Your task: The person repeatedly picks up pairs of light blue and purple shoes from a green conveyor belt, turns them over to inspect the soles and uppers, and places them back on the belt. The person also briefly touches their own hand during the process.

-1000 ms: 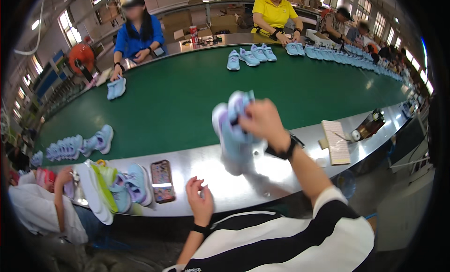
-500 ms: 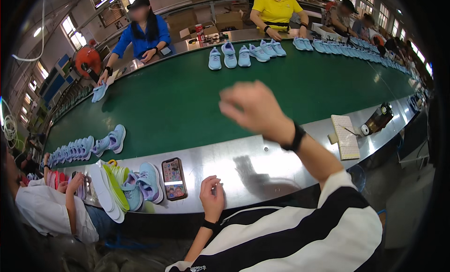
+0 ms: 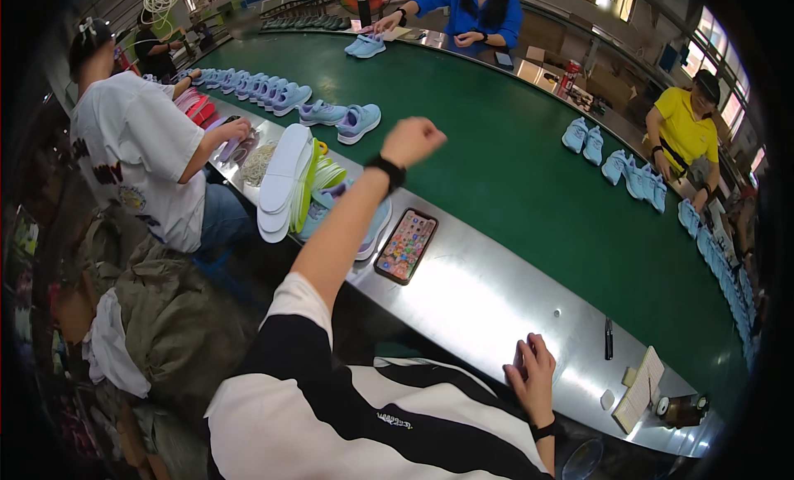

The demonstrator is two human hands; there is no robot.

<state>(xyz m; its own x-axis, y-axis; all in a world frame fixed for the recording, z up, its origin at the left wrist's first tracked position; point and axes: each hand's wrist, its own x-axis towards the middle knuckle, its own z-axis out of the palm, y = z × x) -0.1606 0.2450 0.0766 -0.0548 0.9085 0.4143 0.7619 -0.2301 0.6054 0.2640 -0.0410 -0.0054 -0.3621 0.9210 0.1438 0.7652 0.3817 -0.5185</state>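
My left hand (image 3: 413, 142) is stretched over the green conveyor belt (image 3: 488, 165), fingers curled in and no object visible in them. Close to its left sits a light-blue and lilac sneaker (image 3: 360, 124), apart from the hand, with another sneaker (image 3: 323, 112) beside it. My right hand (image 3: 533, 371) hovers at the near edge of the metal ledge (image 3: 488, 281), empty, its fingers loosely bent and apart. Under my left forearm a sneaker (image 3: 377, 230) is partly hidden. Next to it lies a smartphone (image 3: 406, 246) with a lit screen.
White insoles (image 3: 279, 186) and lime-green insoles (image 3: 305, 190) are stacked on the ledge. A row of sneakers (image 3: 269, 93) runs off to the left. A pen (image 3: 609, 339), a notepad (image 3: 638, 391) and a dark jar (image 3: 685, 410) lie rightward. Co-workers stand around the belt.
The view has swung left. My left hand has gone from the ledge out over the belt, while my right hand has come back from the belt to the ledge.
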